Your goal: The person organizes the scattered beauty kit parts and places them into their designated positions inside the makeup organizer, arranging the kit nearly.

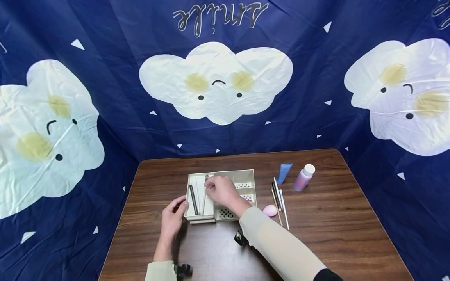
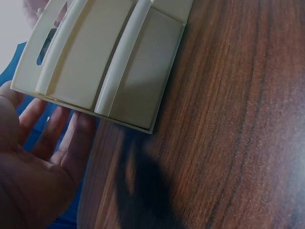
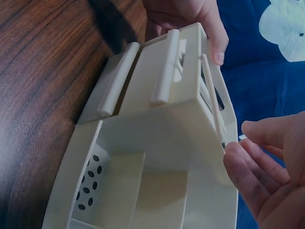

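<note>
A cream desktop organizer (image 1: 233, 171) stands on the table, with a drawer unit on its left. On the unit's top lie a dark pencil-like stick (image 1: 193, 200), a thin pale stick (image 1: 197, 191) and a slim brush (image 1: 204, 203) with a dark end. My right hand (image 1: 223, 191) is over that top; its fingertips are right at the brush's dark end, and a gap shows between thumb and fingers in the right wrist view. At the organizer's left wall, my left hand (image 1: 172, 218) rests its extended fingers against the side, thumb near the rim.
Right of the organizer lie several thin brushes (image 1: 284, 208) and a pink egg-shaped sponge (image 1: 270, 210). Behind them are a blue tube (image 1: 284, 173) and a white-capped bottle (image 1: 304, 177) with pinkish-purple contents. Perforated dividers (image 1: 226, 213) split the organizer's right part. A blue curtain (image 1: 218, 136) hangs behind the table.
</note>
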